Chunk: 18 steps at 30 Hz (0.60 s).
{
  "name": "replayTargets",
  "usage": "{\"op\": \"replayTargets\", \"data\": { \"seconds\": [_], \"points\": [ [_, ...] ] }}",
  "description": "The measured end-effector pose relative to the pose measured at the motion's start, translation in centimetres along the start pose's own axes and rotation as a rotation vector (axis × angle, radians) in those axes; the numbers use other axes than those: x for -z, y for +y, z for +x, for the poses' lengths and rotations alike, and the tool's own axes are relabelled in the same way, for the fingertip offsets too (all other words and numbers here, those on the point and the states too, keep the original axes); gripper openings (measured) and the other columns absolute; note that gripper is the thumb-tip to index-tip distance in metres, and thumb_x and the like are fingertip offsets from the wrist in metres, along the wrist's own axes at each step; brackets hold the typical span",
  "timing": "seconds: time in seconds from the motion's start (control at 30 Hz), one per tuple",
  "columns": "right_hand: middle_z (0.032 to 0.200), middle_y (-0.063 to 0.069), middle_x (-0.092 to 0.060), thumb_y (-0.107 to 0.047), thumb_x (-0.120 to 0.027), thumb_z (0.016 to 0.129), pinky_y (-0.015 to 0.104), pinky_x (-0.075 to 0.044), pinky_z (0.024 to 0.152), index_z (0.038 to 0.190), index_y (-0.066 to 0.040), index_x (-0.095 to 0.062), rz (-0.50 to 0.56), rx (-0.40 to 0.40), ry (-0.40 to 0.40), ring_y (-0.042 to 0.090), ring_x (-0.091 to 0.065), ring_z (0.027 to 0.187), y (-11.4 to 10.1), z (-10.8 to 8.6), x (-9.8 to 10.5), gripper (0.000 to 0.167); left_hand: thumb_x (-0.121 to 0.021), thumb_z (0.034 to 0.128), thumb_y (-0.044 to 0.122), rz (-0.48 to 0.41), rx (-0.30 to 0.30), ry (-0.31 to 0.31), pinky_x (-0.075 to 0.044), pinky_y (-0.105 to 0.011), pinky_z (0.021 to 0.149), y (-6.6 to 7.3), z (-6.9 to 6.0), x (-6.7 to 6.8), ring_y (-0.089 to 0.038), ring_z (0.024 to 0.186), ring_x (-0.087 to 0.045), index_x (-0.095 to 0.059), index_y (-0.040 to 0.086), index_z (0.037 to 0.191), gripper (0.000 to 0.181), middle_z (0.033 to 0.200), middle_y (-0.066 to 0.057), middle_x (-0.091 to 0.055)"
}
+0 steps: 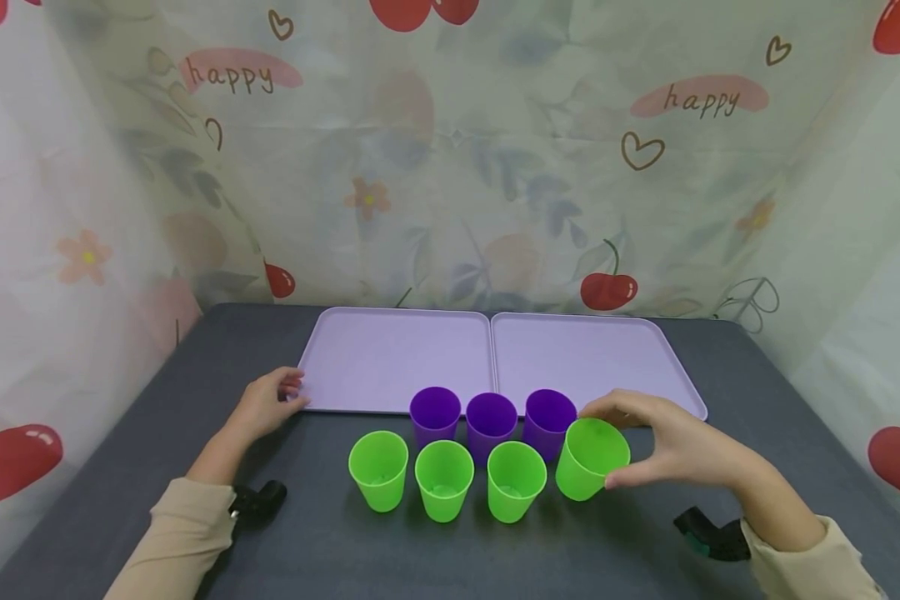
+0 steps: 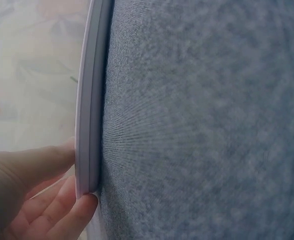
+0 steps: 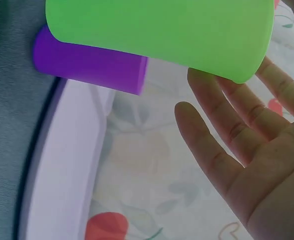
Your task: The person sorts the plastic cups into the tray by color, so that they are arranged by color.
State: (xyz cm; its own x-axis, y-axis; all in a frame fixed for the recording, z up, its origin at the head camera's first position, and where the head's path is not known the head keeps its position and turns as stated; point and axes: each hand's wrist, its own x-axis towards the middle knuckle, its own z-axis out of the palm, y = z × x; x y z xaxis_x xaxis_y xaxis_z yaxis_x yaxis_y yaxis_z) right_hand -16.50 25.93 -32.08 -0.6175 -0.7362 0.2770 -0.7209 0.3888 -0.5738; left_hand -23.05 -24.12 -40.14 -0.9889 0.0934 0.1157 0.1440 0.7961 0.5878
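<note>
My left hand point(image 1: 264, 407) pinches the near left corner of a flat lilac tray point(image 1: 397, 358). In the left wrist view, its thumb lies on one face of the tray rim point(image 2: 89, 110), the fingers beneath. On the right, my right hand point(image 1: 678, 437) holds a lime-green cup point(image 1: 591, 462), thumb on the near side and fingers around the far side. That cup leans a little to the right and ends a row of several green cups point(image 1: 444, 479). Behind the row stand three purple cups point(image 1: 491, 425), upright with open mouths.
A second lilac tray point(image 1: 585, 354) adjoins the left one along the far side of the dark grey table point(image 1: 330, 550). A patterned cloth point(image 1: 450, 167) hangs behind and at both sides. Black wrist straps point(image 1: 712, 535) sit at each sleeve.
</note>
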Motion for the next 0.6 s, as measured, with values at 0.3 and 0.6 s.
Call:
{"op": "replayTargets", "data": {
  "seconds": [0.3,0.6],
  "points": [
    [0.112,-0.004,-0.062,-0.019,-0.082,0.07,0.014,-0.046,0.087,0.121,-0.012,-0.055,-0.057,0.05,0.021,0.004,-0.06,0.1,-1.5,0.6,1.8,0.058,-0.066,0.0838,0.008,0.004,0.005,-0.006,-0.047,-0.05,0.087,0.0,0.1,0.0,-0.038,0.098,-0.06,-0.051,-0.012,0.12,0.044,0.108,-0.028,-0.061],
    [0.113,-0.006,-0.062,-0.021,-0.083,0.068,0.011,-0.044,0.087,0.123,-0.013,-0.056,-0.171,0.055,0.046,0.001,-0.059,0.099,-2.4,1.7,3.4,0.062,-0.067,0.0831,0.008,-0.003,0.006,-0.003,-0.047,-0.05,0.086,0.1,0.0,0.0,-0.038,0.098,-0.06,-0.051,-0.012,0.12,0.045,0.107,-0.028,-0.061]
  ]
}}
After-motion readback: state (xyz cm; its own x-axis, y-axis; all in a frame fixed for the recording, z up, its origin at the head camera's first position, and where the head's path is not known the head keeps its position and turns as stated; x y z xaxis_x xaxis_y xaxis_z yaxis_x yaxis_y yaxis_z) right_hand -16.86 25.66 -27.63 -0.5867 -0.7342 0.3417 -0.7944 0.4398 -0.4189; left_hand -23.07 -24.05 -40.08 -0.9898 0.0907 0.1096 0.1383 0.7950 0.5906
